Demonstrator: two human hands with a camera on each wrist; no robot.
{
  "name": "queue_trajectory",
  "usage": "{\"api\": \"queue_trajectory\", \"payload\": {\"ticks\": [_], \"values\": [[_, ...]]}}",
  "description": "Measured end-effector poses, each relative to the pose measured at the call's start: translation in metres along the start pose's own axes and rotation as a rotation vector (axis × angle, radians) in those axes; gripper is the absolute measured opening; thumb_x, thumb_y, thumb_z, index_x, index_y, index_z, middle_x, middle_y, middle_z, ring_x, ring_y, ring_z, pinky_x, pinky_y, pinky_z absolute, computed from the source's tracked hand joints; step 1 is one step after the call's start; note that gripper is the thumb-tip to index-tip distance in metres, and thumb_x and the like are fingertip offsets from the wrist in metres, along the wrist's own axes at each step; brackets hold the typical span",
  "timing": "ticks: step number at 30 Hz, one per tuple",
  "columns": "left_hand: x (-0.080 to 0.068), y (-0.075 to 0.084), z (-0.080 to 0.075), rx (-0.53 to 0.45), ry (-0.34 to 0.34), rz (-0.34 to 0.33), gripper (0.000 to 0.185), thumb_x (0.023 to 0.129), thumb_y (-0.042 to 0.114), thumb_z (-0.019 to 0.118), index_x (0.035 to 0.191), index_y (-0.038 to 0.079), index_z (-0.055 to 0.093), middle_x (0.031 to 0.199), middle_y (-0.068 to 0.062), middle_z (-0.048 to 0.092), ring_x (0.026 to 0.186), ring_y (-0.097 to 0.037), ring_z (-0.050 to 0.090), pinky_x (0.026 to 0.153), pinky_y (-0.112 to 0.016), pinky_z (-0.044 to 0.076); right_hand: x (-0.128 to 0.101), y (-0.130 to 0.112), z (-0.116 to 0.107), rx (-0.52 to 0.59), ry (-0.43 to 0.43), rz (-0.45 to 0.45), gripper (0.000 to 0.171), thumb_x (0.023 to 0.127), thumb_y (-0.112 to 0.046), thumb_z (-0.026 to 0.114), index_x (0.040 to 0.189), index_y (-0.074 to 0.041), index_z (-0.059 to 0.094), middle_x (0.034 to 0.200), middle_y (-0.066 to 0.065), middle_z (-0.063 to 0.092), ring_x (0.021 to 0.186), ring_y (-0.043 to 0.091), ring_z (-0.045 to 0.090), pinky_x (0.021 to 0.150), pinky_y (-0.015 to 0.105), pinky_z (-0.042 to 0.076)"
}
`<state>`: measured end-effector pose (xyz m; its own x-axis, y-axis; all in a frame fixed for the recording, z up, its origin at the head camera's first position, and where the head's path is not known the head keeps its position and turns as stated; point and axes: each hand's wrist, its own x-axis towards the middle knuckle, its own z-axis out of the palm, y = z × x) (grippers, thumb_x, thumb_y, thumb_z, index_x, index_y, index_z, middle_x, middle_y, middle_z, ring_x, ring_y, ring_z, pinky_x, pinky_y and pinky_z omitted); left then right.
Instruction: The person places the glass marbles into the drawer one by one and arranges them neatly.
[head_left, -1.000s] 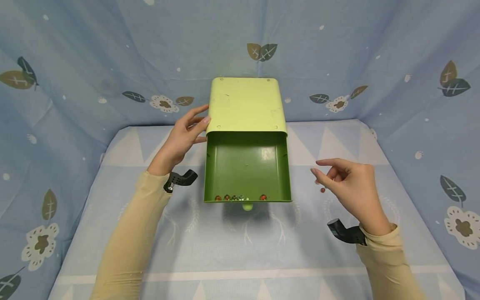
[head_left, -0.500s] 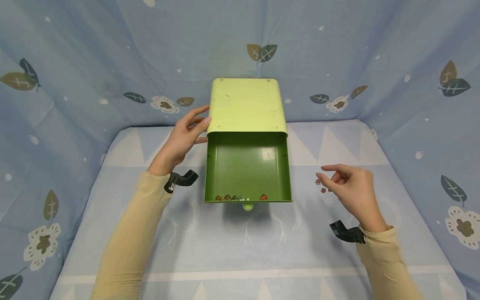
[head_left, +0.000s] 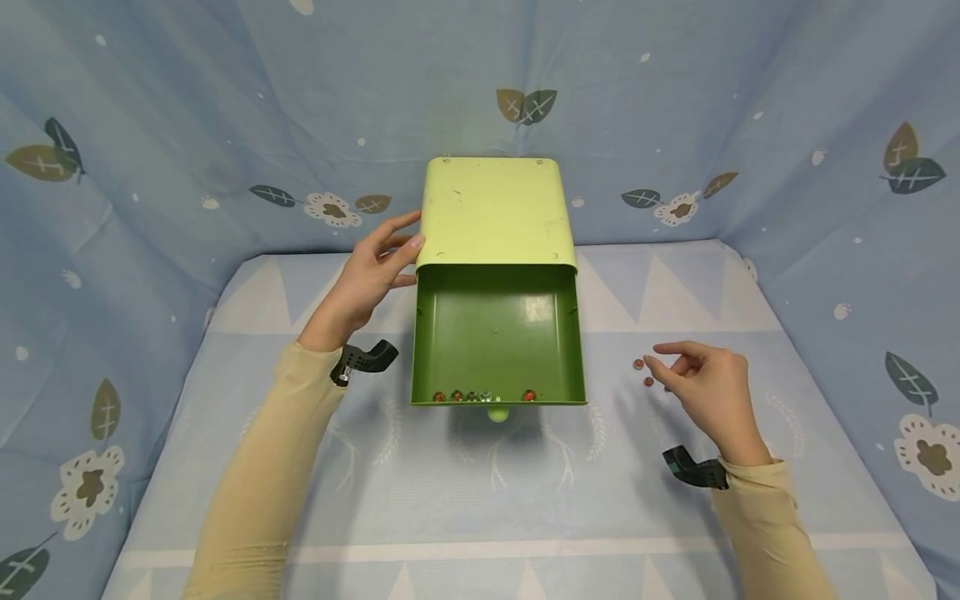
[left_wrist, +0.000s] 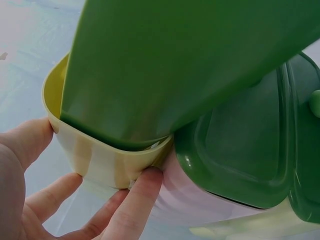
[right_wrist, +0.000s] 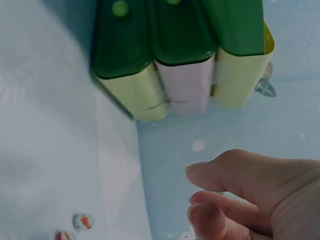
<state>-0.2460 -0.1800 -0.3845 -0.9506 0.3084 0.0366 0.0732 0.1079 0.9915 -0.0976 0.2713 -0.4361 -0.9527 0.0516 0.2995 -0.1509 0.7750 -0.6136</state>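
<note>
A stacked drawer unit (head_left: 491,208) stands at the back of the table, its green top drawer (head_left: 495,333) pulled out. Several small marbles (head_left: 529,395) lie along that drawer's front wall, some reddish, some clear. My left hand (head_left: 360,279) rests on the unit's left side; in the left wrist view its spread fingers touch the pale yellow case (left_wrist: 100,157). To the right, my right hand (head_left: 708,387) hovers with thumb and index finger apart, nothing visible between them. Reddish marbles (head_left: 638,364) lie on the table by its fingertips. Another is partly hidden under the hand.
Below the open drawer, the right wrist view shows two more closed green drawers (right_wrist: 182,35) in pink and yellow cases. The drawer's round knob (head_left: 497,413) juts forward. Patterned blue curtains (head_left: 300,100) enclose the pale cloth-covered table (head_left: 465,500) at the back and sides.
My right hand has shifted slightly right and down, uncovering more of the marbles on the table. The left hand and drawer have stayed still.
</note>
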Motion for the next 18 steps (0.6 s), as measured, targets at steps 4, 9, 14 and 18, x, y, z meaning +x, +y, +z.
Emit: {"api": "queue_trajectory", "payload": {"ticks": [4, 9, 14, 18], "values": [[0.0, 0.0, 0.0, -0.001, 0.001, -0.003, 0.062, 0.114, 0.038, 0.063, 0.171, 0.026, 0.041, 0.162, -0.017, 0.046, 0.141, -0.035, 0.056, 0.111, -0.055, 0.056, 0.0, 0.009, 0.004, -0.017, 0.008, 0.003, 0.024, 0.095, -0.014, 0.09, 0.112, 0.003, 0.084, 0.065, 0.0, 0.068, 0.046, 0.006, 0.05, 0.039, 0.02, 0.031], [0.0, -0.001, 0.001, 0.002, 0.0, -0.003, 0.062, 0.114, 0.038, 0.062, 0.171, 0.026, 0.041, 0.162, -0.017, 0.046, 0.142, -0.036, 0.056, 0.112, -0.056, 0.056, -0.002, 0.018, 0.009, -0.031, 0.002, 0.009, 0.024, 0.095, -0.012, 0.09, 0.111, 0.004, 0.084, 0.064, 0.0, 0.067, 0.045, 0.006, 0.048, 0.038, 0.021, 0.032], [-0.001, -0.001, 0.001, 0.004, 0.004, 0.0, 0.061, 0.114, 0.038, 0.062, 0.171, 0.026, 0.041, 0.162, -0.017, 0.046, 0.141, -0.036, 0.056, 0.112, -0.056, 0.055, -0.003, 0.027, 0.013, -0.053, -0.014, 0.031, 0.023, 0.094, -0.01, 0.089, 0.111, 0.006, 0.083, 0.063, 0.001, 0.066, 0.045, 0.009, 0.049, 0.038, 0.023, 0.034], [0.0, -0.001, 0.001, 0.002, 0.006, 0.002, 0.061, 0.114, 0.039, 0.062, 0.171, 0.026, 0.042, 0.162, -0.017, 0.046, 0.141, -0.036, 0.056, 0.112, -0.057, 0.055, -0.004, 0.034, 0.016, -0.075, -0.032, 0.055, 0.023, 0.093, -0.008, 0.09, 0.109, 0.007, 0.083, 0.063, 0.001, 0.066, 0.047, 0.012, 0.05, 0.04, 0.024, 0.035]]}}
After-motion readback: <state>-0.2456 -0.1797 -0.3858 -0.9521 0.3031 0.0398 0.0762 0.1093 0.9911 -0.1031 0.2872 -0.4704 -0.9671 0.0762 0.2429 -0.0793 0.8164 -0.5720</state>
